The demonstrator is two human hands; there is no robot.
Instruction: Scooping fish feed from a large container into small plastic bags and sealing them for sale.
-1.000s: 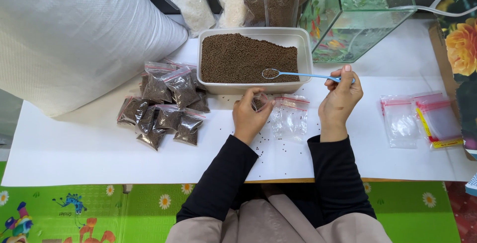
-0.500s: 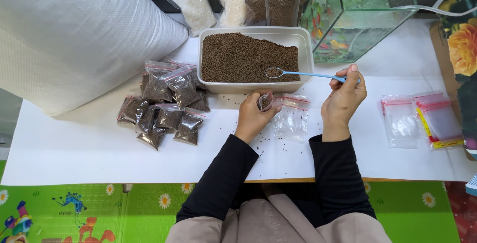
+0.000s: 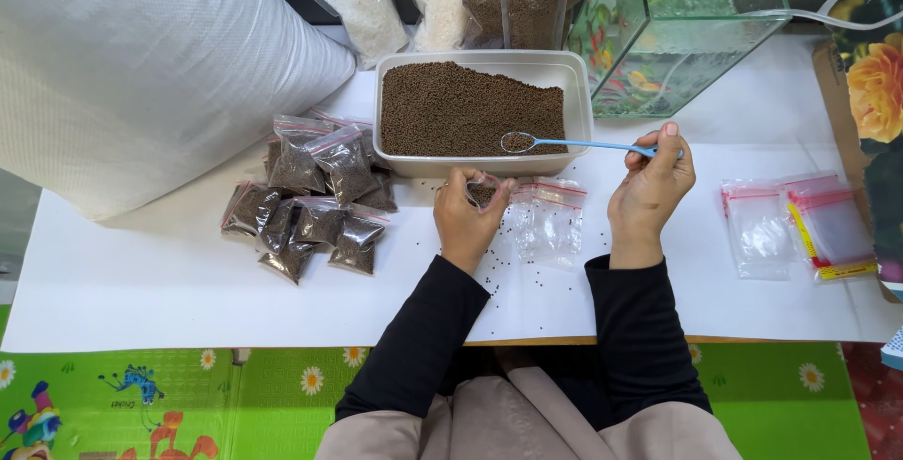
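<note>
Spoon bowl has shifted a little right and lower since half a second ago and now sits over the tray's front edge; the left hand stays at the small bag.

Far left: large white woven sack (image 3: 141, 65). Left of centre: pile of filled zip bags (image 3: 310, 206) of brown pellets on the white table (image 3: 141, 300). Centre: left hand (image 3: 467, 220) pinches a small clear bag (image 3: 484, 189), partly filled with pellets, just below the tray; loose pellets lie scattered beside the wrist. Upper centre: white tray (image 3: 576, 93) of brown pellets. Beside the left hand: empty zip bags (image 3: 548, 220) flat on the table. Right of centre: right hand (image 3: 651, 192) grips the handle end of a blue spoon (image 3: 574, 144), bowl loaded with pellets. Upper right: glass tank (image 3: 687, 27). Far right: more empty zip bags (image 3: 800, 225), well apart from both hands.
</note>
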